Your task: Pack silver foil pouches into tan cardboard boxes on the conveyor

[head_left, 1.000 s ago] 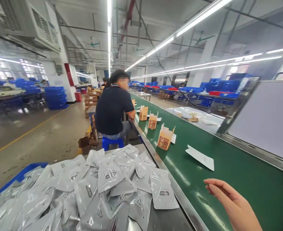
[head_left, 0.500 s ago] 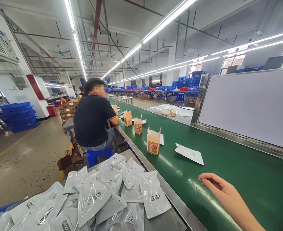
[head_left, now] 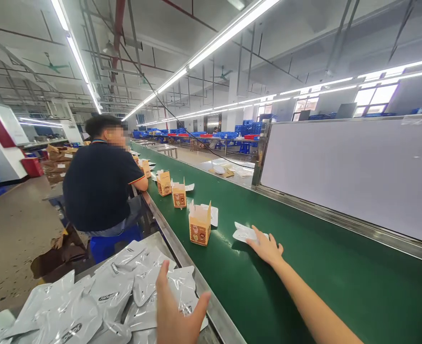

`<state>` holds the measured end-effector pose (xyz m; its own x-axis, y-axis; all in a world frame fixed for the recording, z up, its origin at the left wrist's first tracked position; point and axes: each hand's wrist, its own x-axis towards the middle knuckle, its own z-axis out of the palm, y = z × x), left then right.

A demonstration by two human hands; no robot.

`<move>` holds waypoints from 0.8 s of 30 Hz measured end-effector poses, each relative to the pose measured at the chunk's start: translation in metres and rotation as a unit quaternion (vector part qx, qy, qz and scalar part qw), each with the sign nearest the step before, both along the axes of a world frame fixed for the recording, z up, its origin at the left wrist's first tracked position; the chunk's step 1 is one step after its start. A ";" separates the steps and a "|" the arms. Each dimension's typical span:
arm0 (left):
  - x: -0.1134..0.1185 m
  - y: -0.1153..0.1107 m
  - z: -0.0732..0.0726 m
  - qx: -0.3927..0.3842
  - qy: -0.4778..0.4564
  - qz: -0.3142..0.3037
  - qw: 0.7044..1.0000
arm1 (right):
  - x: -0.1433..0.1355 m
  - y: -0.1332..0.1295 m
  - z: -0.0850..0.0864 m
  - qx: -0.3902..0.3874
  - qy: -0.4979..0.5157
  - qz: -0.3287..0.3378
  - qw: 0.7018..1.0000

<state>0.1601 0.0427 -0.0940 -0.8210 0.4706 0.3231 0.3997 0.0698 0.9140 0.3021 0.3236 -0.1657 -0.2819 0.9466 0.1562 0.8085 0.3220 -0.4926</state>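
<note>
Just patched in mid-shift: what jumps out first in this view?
The long green conveyor belt runs down the middle, where the right hand presses a flat white pouch. Nearer, the left hand hovers open over a heap of silvery plastic pouches. Open orange cartons stand along the belt.

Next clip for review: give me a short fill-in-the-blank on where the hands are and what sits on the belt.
1. The right hand rests on a white pouch lying on the ______ conveyor belt.
2. The left hand hangs open over a pile of ______ pouches.
3. The orange carton nearest the right hand stands with its top flaps ______.
4. A seated person in a ______ shirt sits beside the belt.

Missing words: green; white; open; dark
</note>
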 end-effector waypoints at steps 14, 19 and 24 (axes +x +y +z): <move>-0.002 0.128 -0.027 -0.053 -0.047 -0.071 0.995 | 0.044 0.010 0.000 -0.014 -0.020 0.090 0.996; 0.048 0.069 -0.023 -0.015 -0.008 -0.184 0.983 | 0.053 0.000 0.017 -0.023 0.004 0.082 0.996; 0.052 0.032 -0.028 -0.008 0.041 -0.210 0.977 | 0.074 -0.062 0.076 0.072 0.107 -0.032 0.991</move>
<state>0.2117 0.0751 -0.1224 -0.5265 0.7651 0.3707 0.4687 -0.1026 0.8774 0.3758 0.2619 -0.0893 -0.1676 0.9251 0.3407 0.7120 0.3526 -0.6072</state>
